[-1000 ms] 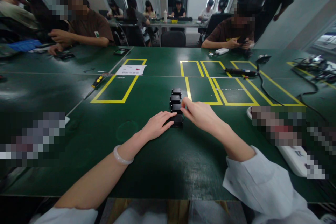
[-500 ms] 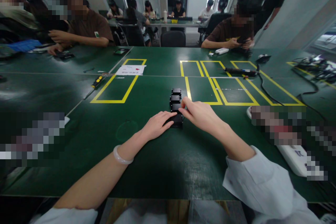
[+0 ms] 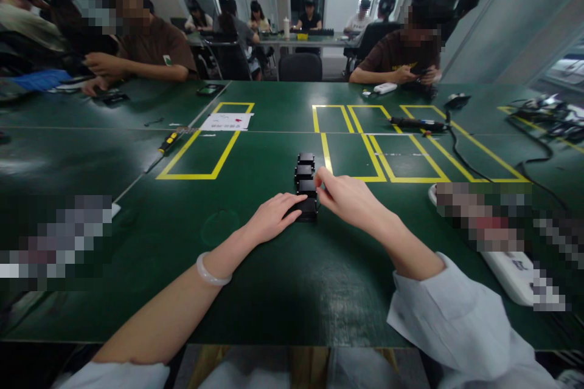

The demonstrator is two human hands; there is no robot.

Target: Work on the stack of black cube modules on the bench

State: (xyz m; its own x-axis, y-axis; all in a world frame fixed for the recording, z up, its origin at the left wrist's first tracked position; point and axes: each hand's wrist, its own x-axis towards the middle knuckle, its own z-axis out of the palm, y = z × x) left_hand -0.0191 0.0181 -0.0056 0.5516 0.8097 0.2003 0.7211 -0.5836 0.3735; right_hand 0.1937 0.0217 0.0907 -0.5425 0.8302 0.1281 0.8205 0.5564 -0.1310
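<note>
Several black blocks (image 3: 305, 171) stand in a row leading away from me on the green table (image 3: 255, 292). My left hand (image 3: 276, 216) rests with its fingertips on the left side of the nearest black block (image 3: 308, 211), fingers stretched and thumb apart. On the right side of the row is my right hand (image 3: 344, 197), its fingers curled and pinched together beside the near blocks. Whatever is between those fingertips is too small to make out.
A white paper (image 3: 227, 121) lies near a yellow-black screwdriver (image 3: 168, 142). Yellow tape rectangles mark the table. At the right are a black tool (image 3: 418, 125) with a cable and a white device (image 3: 511, 273). People sit across the table.
My right fingertips have shifted very slightly to the right, off the block's side. My left hand has stayed in place. A standing person at the back right has moved.
</note>
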